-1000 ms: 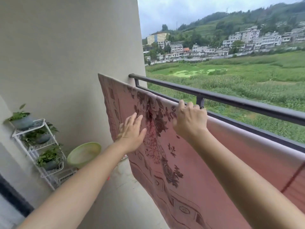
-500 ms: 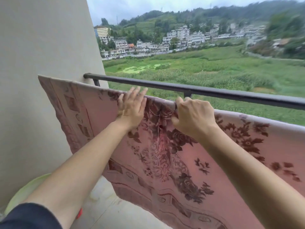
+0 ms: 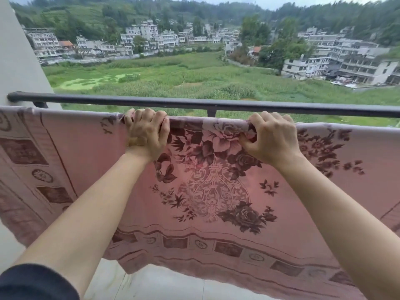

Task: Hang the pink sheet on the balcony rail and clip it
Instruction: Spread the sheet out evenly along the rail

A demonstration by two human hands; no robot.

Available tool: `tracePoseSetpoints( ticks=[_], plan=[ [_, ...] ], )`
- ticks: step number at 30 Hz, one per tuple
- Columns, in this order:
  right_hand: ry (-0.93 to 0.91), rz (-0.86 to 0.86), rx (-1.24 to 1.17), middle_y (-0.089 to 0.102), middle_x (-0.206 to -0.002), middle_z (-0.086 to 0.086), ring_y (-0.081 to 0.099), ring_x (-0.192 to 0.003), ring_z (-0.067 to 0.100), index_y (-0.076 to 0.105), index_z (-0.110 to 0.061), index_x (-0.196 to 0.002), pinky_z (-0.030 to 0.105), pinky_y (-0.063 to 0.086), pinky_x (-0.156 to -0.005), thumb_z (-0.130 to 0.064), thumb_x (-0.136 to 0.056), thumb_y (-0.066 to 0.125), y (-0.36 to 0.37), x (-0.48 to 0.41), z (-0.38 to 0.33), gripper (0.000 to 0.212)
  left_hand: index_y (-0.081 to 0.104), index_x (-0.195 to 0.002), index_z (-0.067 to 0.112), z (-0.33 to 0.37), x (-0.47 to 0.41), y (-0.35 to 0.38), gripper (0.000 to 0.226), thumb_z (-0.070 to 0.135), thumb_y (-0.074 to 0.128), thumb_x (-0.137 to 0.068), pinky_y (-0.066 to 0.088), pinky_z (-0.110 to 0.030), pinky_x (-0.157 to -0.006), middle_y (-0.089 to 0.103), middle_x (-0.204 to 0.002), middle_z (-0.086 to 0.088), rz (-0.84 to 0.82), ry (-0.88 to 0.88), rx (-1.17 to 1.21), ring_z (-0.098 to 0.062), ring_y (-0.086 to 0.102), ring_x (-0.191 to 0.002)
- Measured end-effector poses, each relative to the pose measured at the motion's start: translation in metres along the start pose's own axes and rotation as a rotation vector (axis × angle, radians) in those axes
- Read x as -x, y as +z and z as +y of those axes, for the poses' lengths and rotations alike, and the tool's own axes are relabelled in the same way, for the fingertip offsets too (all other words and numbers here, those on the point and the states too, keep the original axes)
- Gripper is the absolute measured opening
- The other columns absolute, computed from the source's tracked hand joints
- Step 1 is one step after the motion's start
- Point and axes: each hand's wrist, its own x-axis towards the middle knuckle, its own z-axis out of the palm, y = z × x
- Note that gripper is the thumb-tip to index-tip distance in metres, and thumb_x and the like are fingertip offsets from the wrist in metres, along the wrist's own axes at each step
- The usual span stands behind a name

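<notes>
Pink sheet [image 3: 216,224], printed with dark roses and an ornate vase at its centre and bordered by a band of squares and medallions, is draped along the balcony just below the black balcony rail [image 3: 281,107], its top fold running nearly parallel to that rail from the left edge of the view to the right. Whatever carries the fold is covered by the cloth and cannot be made out. The front face of the sheet hangs down toward the pale tiled floor [image 3: 162,286], with the lower hem sagging unevenly and well off the tiles. The top fold is gripped by both hands, which are set apart on either side of the large rose. The left hand [image 3: 148,135] is curled over the fold, knuckles up and fingers hooked behind the cloth. The right hand [image 3: 271,140] is likewise wrapped over the fold, with a bunch of fabric pinched between thumb and fingers on the near side. A dark sleeve [image 3: 32,282] is seen at the lower left corner. A short post [image 3: 211,112] is visible under the rail between the hands, and a grey wall [image 3: 19,68] closes the left end. Beyond the rail, a green field [image 3: 194,76] and white buildings [image 3: 147,37] are seen below wooded hills.
</notes>
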Motion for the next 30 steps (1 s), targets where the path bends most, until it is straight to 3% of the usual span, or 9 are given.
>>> tracePoseSetpoints(
  ticks=[6, 10, 13, 16, 20, 25, 28, 30],
  plan=[
    [-0.022, -0.024, 0.008, 0.059, -0.103, 0.009, 0.055, -0.096, 0.031, 0.053, -0.018, -0.122, 0.047, 0.039, -0.092, -0.068, -0.085, 0.049, 0.002, 0.013, 0.0, 0.062, 0.058, -0.107, 0.014, -0.015, 0.001, 0.001, 0.056, 0.057, 0.023, -0.097, 0.028, -0.051, -0.101, 0.058, -0.096, -0.013, -0.023, -0.011, -0.11, -0.032, 0.049, -0.094],
    [0.039, 0.034, -0.013, 0.06, -0.1, 0.012, 0.054, -0.092, 0.031, 0.056, -0.016, -0.112, 0.045, 0.036, -0.088, -0.073, -0.092, 0.03, 0.006, 0.01, -0.002, 0.066, 0.05, -0.129, 0.024, -0.037, 0.004, -0.009, 0.075, 0.077, 0.022, -0.085, 0.016, -0.061, -0.112, 0.051, -0.118, -0.014, -0.166, -0.098, -0.176, -0.035, 0.04, -0.124],
    [0.059, 0.082, -0.02, 0.06, -0.096, 0.015, 0.054, -0.089, 0.033, 0.057, -0.012, -0.106, 0.046, 0.037, -0.086, -0.07, -0.095, 0.03, 0.011, 0.01, -0.003, 0.065, 0.034, -0.141, 0.028, -0.046, 0.01, -0.016, 0.087, 0.085, 0.025, -0.076, 0.006, -0.065, -0.113, 0.04, -0.139, -0.009, -0.276, -0.131, -0.226, -0.032, 0.026, -0.139],
    [0.1, 0.091, -0.024, 0.059, -0.095, 0.017, 0.053, -0.09, 0.034, 0.057, -0.01, -0.103, 0.046, 0.036, -0.086, -0.068, -0.094, 0.033, 0.013, 0.009, -0.006, 0.064, 0.024, -0.145, 0.031, -0.044, 0.01, -0.02, 0.097, 0.092, 0.026, -0.069, 0.002, -0.065, -0.114, 0.03, -0.148, -0.009, -0.336, -0.152, -0.229, -0.033, 0.016, -0.144],
    [0.202, 0.079, -0.013, 0.059, -0.093, 0.018, 0.052, -0.091, 0.033, 0.06, -0.008, -0.099, 0.046, 0.034, -0.091, -0.063, -0.087, 0.038, 0.01, 0.006, -0.016, 0.061, 0.023, -0.146, 0.037, -0.043, 0.011, -0.019, 0.09, 0.089, 0.03, -0.073, -0.002, -0.062, -0.114, 0.027, -0.149, -0.016, -0.316, -0.162, -0.193, -0.033, 0.015, -0.144],
    [0.321, 0.065, 0.011, 0.061, -0.099, 0.021, 0.051, -0.098, 0.036, 0.062, -0.005, -0.1, 0.055, 0.028, -0.106, -0.047, -0.087, 0.037, 0.011, -0.001, -0.057, 0.05, 0.038, -0.144, 0.021, -0.092, 0.013, -0.032, 0.07, 0.064, 0.016, -0.094, 0.021, -0.053, -0.107, 0.049, -0.139, -0.004, -0.188, 0.041, -0.076, -0.024, 0.04, -0.129],
    [0.357, 0.064, 0.0, 0.061, -0.108, 0.022, 0.051, -0.107, 0.039, 0.062, -0.006, -0.105, 0.061, 0.02, -0.113, -0.045, -0.093, 0.035, 0.016, -0.012, -0.105, 0.048, 0.039, -0.144, 0.027, -0.132, 0.015, -0.039, 0.06, 0.058, 0.018, -0.097, 0.021, -0.051, -0.109, 0.043, -0.144, -0.011, -0.218, 0.143, -0.082, -0.028, 0.036, -0.134],
    [0.35, 0.047, -0.012, 0.061, -0.113, 0.021, 0.05, -0.113, 0.039, 0.062, -0.009, -0.111, 0.062, 0.016, -0.115, -0.05, -0.096, 0.032, 0.021, -0.023, -0.147, 0.053, 0.035, -0.146, 0.033, -0.171, 0.019, -0.041, 0.054, 0.056, 0.021, -0.098, 0.015, -0.052, -0.113, 0.04, -0.147, -0.014, -0.227, 0.088, -0.078, -0.031, 0.031, -0.139]
  ],
)
